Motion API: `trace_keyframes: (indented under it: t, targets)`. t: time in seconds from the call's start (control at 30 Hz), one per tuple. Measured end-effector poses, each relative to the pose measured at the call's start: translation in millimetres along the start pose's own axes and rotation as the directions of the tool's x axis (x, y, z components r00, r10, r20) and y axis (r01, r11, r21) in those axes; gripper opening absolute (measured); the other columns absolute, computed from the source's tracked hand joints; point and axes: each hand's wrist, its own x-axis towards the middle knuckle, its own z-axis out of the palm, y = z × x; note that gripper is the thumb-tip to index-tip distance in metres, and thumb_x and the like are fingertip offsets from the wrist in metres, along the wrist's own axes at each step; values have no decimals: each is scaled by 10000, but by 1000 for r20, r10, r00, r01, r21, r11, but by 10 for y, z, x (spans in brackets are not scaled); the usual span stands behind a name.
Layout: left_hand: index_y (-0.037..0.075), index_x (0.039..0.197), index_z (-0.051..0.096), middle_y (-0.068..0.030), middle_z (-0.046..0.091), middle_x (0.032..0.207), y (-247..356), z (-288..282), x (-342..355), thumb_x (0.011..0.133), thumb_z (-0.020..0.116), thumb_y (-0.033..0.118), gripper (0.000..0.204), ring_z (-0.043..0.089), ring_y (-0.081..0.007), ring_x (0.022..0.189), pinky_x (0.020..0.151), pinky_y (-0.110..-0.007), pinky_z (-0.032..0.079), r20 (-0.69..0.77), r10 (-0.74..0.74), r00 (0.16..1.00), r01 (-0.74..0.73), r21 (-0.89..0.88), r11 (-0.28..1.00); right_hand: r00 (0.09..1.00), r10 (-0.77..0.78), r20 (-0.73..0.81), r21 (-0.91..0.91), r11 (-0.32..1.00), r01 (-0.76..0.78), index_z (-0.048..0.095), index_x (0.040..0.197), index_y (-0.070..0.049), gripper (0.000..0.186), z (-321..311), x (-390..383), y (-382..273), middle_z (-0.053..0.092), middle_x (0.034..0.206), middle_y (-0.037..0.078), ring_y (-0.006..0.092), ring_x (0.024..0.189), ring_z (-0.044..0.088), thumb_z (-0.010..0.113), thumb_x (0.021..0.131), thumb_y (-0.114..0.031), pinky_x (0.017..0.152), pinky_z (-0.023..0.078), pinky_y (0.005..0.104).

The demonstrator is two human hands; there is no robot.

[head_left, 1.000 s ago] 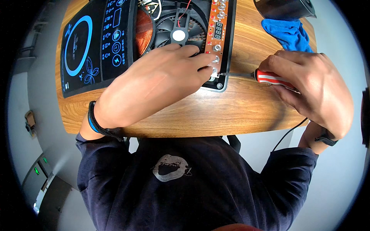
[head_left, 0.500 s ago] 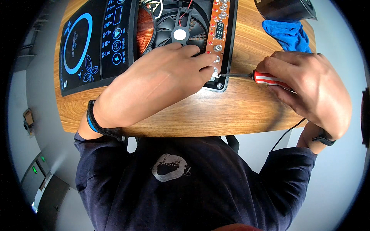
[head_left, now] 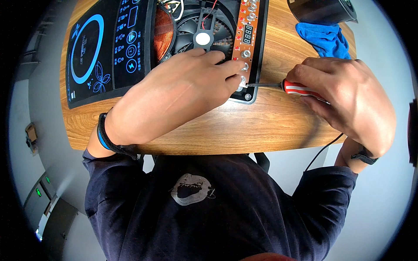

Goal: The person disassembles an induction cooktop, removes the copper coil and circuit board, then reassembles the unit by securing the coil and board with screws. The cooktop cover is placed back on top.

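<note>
A red-and-white handled screwdriver [head_left: 300,88] is gripped in my right hand [head_left: 348,93]. Its shaft points left, with the tip at a small white piece [head_left: 244,85] on the near end of an orange circuit board [head_left: 247,43]. My left hand [head_left: 187,82] reaches over the opened induction cooker [head_left: 260,52], its fingers bent. Two fingertips meet the board beside the white piece; other fingers lie over the black fan [head_left: 187,29]. The left thumb is hidden, so whatever it pinches is out of sight. A copper coil [head_left: 164,35] sits left of the fan.
The cooker's black glass panel [head_left: 93,98] lies at the left of the wooden table [head_left: 209,135]. A blue cloth [head_left: 324,40] and a dark, rounded container [head_left: 322,9] are at the far right. A black cable [head_left: 324,150] hangs by the right forearm.
My right hand and the screwdriver have shifted very slightly left. The left hand keeps its place on the board.
</note>
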Motion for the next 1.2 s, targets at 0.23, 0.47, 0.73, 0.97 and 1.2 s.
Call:
trace_keyframes:
  t: [0.23, 0.47, 0.73, 0.97, 1.2]
  targets:
    - [33, 1411, 695, -87, 694, 1500, -3, 6, 1, 911, 701, 34, 500, 672, -273, 1321, 1091, -401, 590, -8, 6, 1000, -6, 3, 1000, 995, -85, -61, 26, 996, 86, 785, 1129, -7, 335, -30, -35, 7, 728, 1133, 128, 340, 952, 793, 845, 800, 7, 784, 655, 447]
    - [35, 1413, 697, -97, 688, 1530, -1, 19, -26, 921, 698, 41, 492, 661, -284, 1367, 1132, -407, 576, -2, -1, 1000, 1, -4, 1000, 950, -223, -218, 74, 967, 244, 775, 1122, 6, 322, -89, 15, 49, 703, 1155, 160, 347, 1026, 775, 875, 840, -113, 824, 654, 435]
    - [34, 1416, 694, -97, 681, 1543, -17, 11, -21, 935, 687, 59, 482, 655, -288, 1385, 1148, -411, 564, 38, 10, 999, -9, -35, 999, 965, -107, -241, 57, 991, 124, 738, 1189, 37, 518, -122, 25, -11, 729, 1202, 174, 334, 1046, 781, 923, 809, -263, 815, 647, 437]
    - [76, 1439, 695, -58, 683, 1538, -17, 52, -33, 959, 670, 91, 481, 639, -284, 1396, 1153, -410, 556, 28, -13, 1000, 15, -68, 998, 973, -191, -133, 14, 981, 194, 728, 1187, 28, 464, -228, 113, -57, 756, 1179, 181, 330, 1043, 787, 902, 841, -227, 813, 659, 416]
    - [85, 1423, 733, -20, 660, 1580, -2, 148, -74, 967, 662, 69, 461, 617, -275, 1418, 1151, -404, 564, -51, -40, 998, 36, -78, 996, 965, -28, -262, 49, 998, 42, 677, 1193, 10, 597, -70, 17, -142, 768, 1140, 200, 367, 1010, 802, 958, 807, -349, 810, 666, 409]
